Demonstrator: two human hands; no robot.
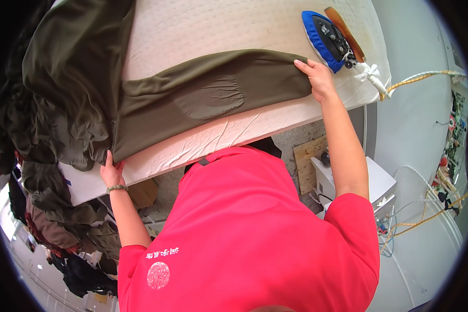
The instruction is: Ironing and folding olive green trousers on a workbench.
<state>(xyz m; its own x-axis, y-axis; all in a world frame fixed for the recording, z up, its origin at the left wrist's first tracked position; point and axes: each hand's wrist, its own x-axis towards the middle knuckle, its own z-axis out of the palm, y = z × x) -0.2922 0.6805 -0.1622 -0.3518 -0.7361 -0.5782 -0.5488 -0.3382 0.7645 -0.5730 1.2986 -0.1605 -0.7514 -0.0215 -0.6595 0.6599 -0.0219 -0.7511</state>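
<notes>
Olive-green garment (203, 99) lies stretched flat across a white padded ironing board (234, 26), with a sewn pocket patch near its middle. The left hand (111, 171) pinches the garment's left end at the board's near edge, fingers closed on the cloth. The right hand (317, 78) grips the garment's right end, fingers curled over the fabric edge.

Blue iron (327, 40) lies just beyond the right hand at the far right, touching a brown strip; a white knotted cord (372, 75) hangs off the board's right edge beside it. More olive cloth (62, 93) is heaped over the board's left side and spills down it. Bare board shows far of the garment. A white box (382, 182) with tangled cables sits below right.
</notes>
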